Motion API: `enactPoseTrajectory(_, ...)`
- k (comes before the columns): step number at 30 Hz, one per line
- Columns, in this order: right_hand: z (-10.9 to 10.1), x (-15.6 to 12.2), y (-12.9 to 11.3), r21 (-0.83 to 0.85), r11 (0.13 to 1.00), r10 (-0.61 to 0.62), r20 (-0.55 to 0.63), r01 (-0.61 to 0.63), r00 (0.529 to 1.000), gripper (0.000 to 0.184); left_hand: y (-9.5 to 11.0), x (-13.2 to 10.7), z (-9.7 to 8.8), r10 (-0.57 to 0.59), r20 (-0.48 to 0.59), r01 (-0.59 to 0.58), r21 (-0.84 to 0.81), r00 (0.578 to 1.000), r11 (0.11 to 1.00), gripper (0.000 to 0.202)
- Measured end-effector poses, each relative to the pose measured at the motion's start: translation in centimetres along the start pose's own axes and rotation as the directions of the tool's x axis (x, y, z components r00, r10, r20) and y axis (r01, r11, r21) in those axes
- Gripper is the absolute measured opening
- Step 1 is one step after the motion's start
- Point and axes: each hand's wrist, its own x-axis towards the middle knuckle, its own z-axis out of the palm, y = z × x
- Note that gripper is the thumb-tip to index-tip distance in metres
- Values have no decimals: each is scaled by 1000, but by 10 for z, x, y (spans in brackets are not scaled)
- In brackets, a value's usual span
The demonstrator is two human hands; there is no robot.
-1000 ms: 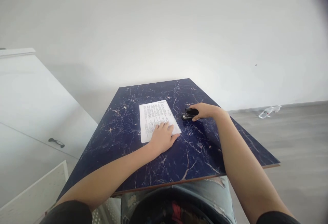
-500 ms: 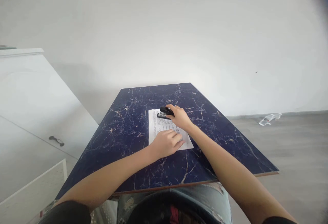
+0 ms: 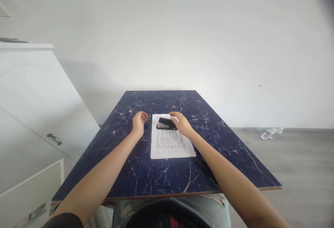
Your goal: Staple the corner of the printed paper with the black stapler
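Note:
A printed white sheet of paper lies in the middle of a dark blue marbled tabletop. A black stapler sits at the sheet's far left corner, and my right hand rests on its back end with fingers wrapped over it. My left hand is off the paper, just left of that corner, on its edge with the palm turned toward the stapler and fingers loosely curled, holding nothing.
A white cabinet with a dark handle stands to the left. A white wall rises behind the table. An empty plastic bottle lies on the grey floor at right. My lap shows below the table's near edge.
My right hand carried the stapler from the table right of the paper onto the sheet's far left corner. My left hand lifted off the paper and moved to its left side.

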Motion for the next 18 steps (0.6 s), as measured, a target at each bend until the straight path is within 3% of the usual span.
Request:
enactPoseTrajectory(2, -6, 2, 8, 154, 977, 162, -64, -151, 985, 33, -4, 3, -4, -31, -5, 31, -40, 999, 999, 25)
enactPoseTrajectory(4, -11, 3, 16, 262, 923, 301, -36, -281, 953, 31, -7, 4, -3, -40, 11, 41, -84, 999, 996, 28)
enactPoseTrajectory(9, -23, 1, 23, 301, 874, 379, 73, -382, 923, 20, -14, 6, 0, -11, 99, 18, -72, 995, 997, 35)
enactPoseTrajectory(11, -28, -1, 21, 393, 789, 428, 197, -471, 882, 26, -17, 7, -2, 1, 118, 6, -56, 993, 998, 37)
enactPoseTrajectory(14, -27, -5, 17, 509, 579, 483, 416, -638, 770, 35, -19, 9, -4, 2, 131, 5, -56, 991, 998, 39)
enactPoseTrajectory(18, -18, -6, 11, 535, 463, 509, 492, -707, 706, 37, -21, 9, -4, -8, 136, 14, -45, 991, 999, 37)
